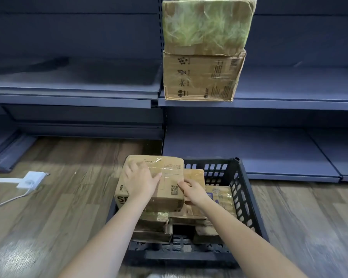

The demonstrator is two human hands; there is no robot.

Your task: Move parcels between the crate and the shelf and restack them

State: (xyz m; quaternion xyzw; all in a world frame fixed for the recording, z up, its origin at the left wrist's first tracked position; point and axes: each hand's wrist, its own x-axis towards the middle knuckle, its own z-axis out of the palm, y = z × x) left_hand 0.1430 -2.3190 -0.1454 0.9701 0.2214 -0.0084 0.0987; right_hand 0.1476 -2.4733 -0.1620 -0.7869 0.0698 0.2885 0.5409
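Socket: white power strip on the wooden floor at far left, its cable trailing off toward the left edge.
Left shelving: blue-grey shelf, bare boards running back to the rear panel.
Left hand: left hand lies flat on top of the taped parcel, fingers spread and fairly straight, palm pressing the top face. Grip released, resting rather than curling.
Parcel: brown cardboard, wrapped in clear tape, a QR code printed near its right front corner, dark letters on its front-left face. It sits highest on the pile at the left side of the crate, tilted a little.
Right hand: right hand is at the parcel's right edge, just beside the QR code, fingertips curled on that edge. Grip looks to be grasping the parcel's side; the fingers beyond the edge are hidden.
Crate: black slotted plastic crate on the floor, holding more cardboard parcels stacked under and to the right of the top one, including one with a purple label.
Right shelving: two larger cardboard boxes stacked on the middle shelf, the printed box below and the green-tinted wrapped box on top, well apart from the hands.
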